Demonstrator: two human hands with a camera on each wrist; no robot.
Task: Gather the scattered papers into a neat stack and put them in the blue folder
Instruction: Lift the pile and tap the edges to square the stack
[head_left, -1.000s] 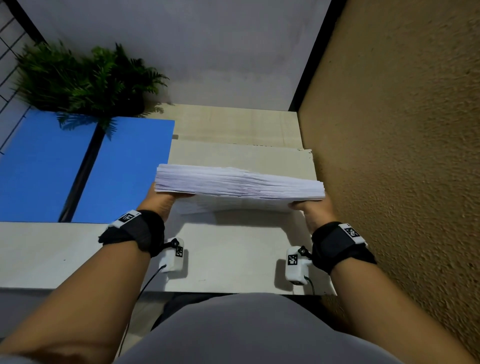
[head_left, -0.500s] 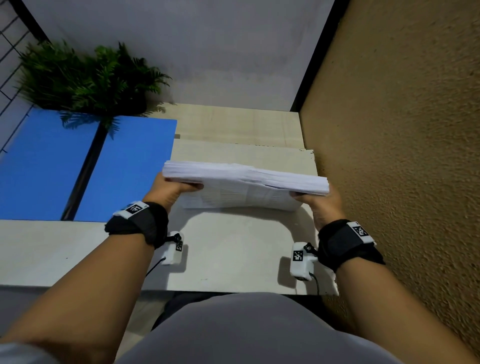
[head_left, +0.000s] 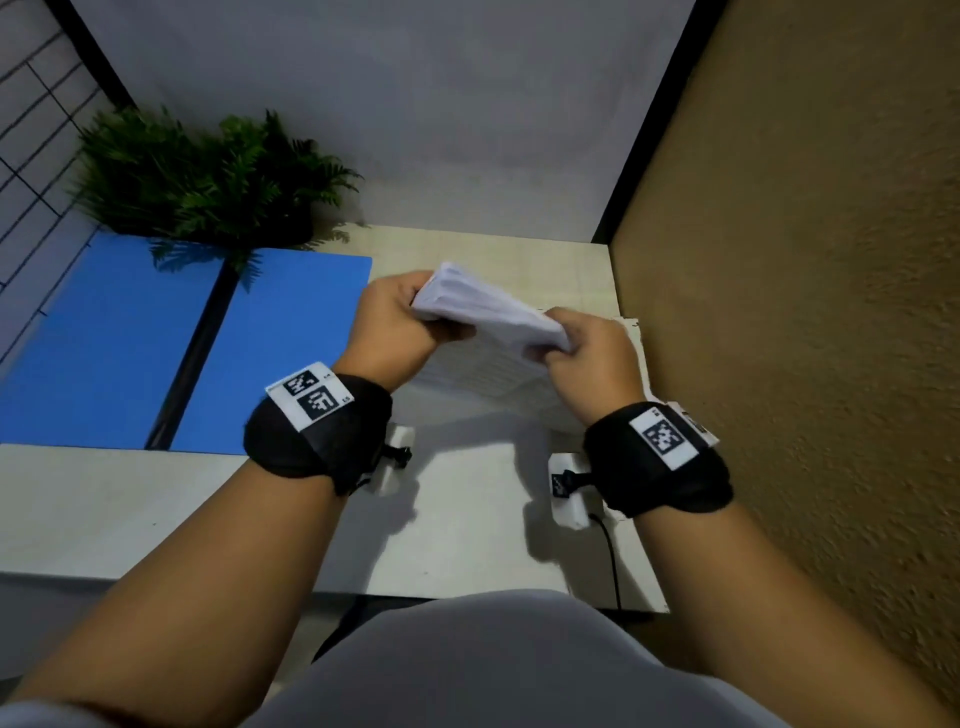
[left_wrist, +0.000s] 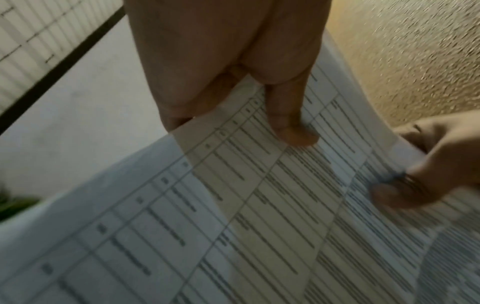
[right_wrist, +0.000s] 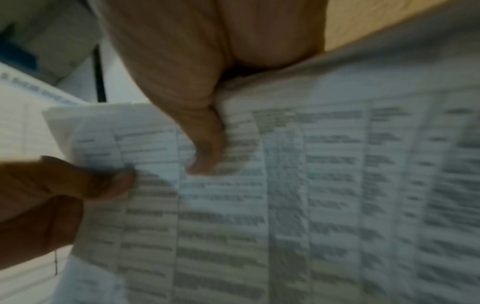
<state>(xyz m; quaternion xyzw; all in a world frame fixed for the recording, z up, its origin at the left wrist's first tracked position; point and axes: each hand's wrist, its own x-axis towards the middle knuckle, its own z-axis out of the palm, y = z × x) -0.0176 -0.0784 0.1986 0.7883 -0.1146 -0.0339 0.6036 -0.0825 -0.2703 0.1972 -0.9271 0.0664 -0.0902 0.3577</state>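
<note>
Paper stack (head_left: 498, 358), gripped between the left hand (head_left: 397, 325) and right hand (head_left: 592, 358): facing sheet printed as a ruled table with rows of dark text, a narrow column of short entries along one side; every line too blurred to read in both wrist views. Wristbands (head_left: 664, 435) behind each hand: white tags with black square code patterns; tiny characters beside the left codes, illegible.

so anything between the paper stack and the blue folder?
Nothing visible. Both hands, left hand and right hand, grip the paper stack above the table; the open blue folder lies directly left, its near panel bare.
</note>
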